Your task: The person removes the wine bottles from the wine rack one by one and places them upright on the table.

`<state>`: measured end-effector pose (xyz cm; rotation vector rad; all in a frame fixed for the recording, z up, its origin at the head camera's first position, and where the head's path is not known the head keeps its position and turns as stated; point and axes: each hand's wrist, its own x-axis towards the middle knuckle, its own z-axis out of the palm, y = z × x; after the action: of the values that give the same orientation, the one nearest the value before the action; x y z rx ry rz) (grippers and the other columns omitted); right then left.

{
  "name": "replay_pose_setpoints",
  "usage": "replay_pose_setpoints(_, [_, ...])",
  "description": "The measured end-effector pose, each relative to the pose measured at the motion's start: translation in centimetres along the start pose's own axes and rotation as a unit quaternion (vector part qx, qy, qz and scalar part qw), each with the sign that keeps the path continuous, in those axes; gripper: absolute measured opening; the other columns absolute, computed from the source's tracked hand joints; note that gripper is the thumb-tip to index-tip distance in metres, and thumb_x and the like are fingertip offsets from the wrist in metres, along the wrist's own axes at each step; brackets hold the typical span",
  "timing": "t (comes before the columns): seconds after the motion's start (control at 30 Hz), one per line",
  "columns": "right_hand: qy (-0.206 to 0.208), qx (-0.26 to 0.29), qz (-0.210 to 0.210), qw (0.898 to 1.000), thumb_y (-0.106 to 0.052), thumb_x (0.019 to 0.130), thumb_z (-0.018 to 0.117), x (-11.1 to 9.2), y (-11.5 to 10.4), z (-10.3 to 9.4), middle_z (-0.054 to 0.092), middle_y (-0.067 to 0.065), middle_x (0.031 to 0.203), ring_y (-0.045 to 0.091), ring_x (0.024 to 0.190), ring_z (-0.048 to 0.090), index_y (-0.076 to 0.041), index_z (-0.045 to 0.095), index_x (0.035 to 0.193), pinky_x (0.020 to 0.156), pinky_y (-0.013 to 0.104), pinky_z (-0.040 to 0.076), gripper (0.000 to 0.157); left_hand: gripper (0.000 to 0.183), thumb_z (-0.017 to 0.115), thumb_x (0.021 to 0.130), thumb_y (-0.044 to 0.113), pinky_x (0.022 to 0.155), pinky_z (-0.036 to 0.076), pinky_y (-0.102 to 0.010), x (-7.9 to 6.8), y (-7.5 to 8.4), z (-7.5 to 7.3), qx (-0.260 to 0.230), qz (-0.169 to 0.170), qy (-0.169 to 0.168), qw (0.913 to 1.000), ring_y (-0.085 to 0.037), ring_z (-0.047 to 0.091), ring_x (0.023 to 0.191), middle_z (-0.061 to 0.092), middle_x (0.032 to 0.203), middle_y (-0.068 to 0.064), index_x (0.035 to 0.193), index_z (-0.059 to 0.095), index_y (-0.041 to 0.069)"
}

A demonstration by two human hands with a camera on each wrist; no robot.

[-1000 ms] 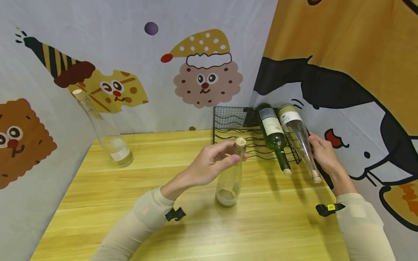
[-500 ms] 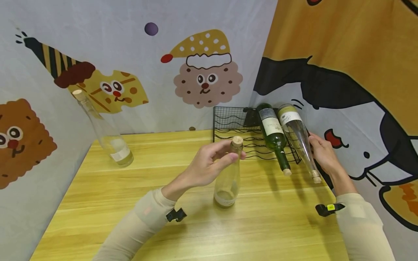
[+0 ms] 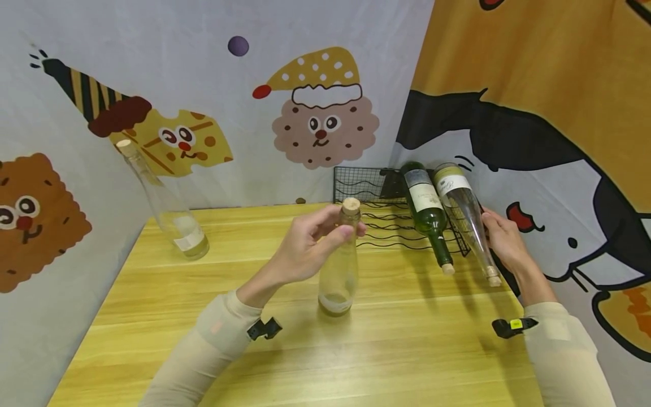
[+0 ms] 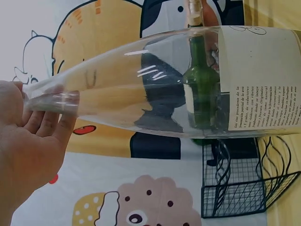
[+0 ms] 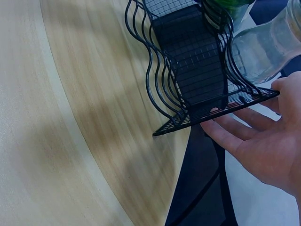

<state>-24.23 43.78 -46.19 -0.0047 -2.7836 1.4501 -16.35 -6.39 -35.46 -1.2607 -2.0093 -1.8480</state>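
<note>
My left hand [image 3: 312, 246] grips the neck of a clear, corked wine bottle [image 3: 339, 277], thumb on the near side and fingers behind. The bottle stands nearly upright over the wooden table; its cream label [image 4: 258, 70] faces the left wrist camera. On the right, my right hand [image 3: 506, 240] touches the side of a black wire wine rack [image 5: 188, 70] with extended fingers [image 5: 225, 136]. Two corked bottles lie in that rack, necks toward me: a green wine bottle [image 3: 427, 206] and, beside my right hand, a clear bottle [image 3: 465, 212] with a white label.
Another clear corked bottle [image 3: 175, 220] stands upright at the table's back left. Behind the wooden table [image 3: 244, 350] hangs a cartoon-printed cloth [image 3: 203, 68]. The rack's wavy wires left of the green bottle bear no bottle. Its side panel sits near the table's right edge.
My left hand has carried the clear bottle leftward and slightly away from me, off from the rack. My right hand and the bottles in the rack have stayed in place.
</note>
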Motion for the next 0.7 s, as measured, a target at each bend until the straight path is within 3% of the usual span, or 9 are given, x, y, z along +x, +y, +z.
replay_pose_setpoints(0.17, [0.0,-0.004,0.003,1.0,-0.046,0.124,0.022,0.0,-0.1,0.1,0.04,0.04,0.173,-0.022,0.107,0.054,-0.013,0.022,0.18,0.081,0.005,0.058,0.065,0.03,0.061,0.114,0.001,0.103,0.07,-0.041,-0.1,0.4,-1.0,0.011,0.005,0.016,0.9998,-0.043,0.081,0.114,0.08,0.124,-0.03,0.14,0.066,-0.013])
replay_pose_setpoints(0.5, [0.001,-0.001,0.0,1.0,-0.047,0.124,0.022,0.0,0.0,0.0,0.04,0.041,0.173,-0.021,0.106,0.056,-0.013,0.021,0.181,0.081,0.005,0.058,0.066,0.029,0.06,0.113,-0.001,0.099,0.071,-0.035,-0.4,0.8,-3.1,0.038,0.01,0.055,0.9977,-0.011,0.08,0.111,0.081,0.122,-0.027,0.14,0.066,-0.012])
replay_pose_setpoints(0.7, [0.004,-0.002,0.0,1.0,-0.047,0.124,0.022,0.0,0.1,0.0,0.041,0.041,0.172,-0.021,0.105,0.056,-0.013,0.022,0.181,0.081,0.006,0.058,0.066,0.026,0.061,0.111,-0.003,0.098,0.07,-0.033,-0.5,0.7,-4.6,0.045,0.018,0.079,0.9957,-0.009,0.08,0.11,0.08,0.121,-0.029,0.134,0.067,-0.014])
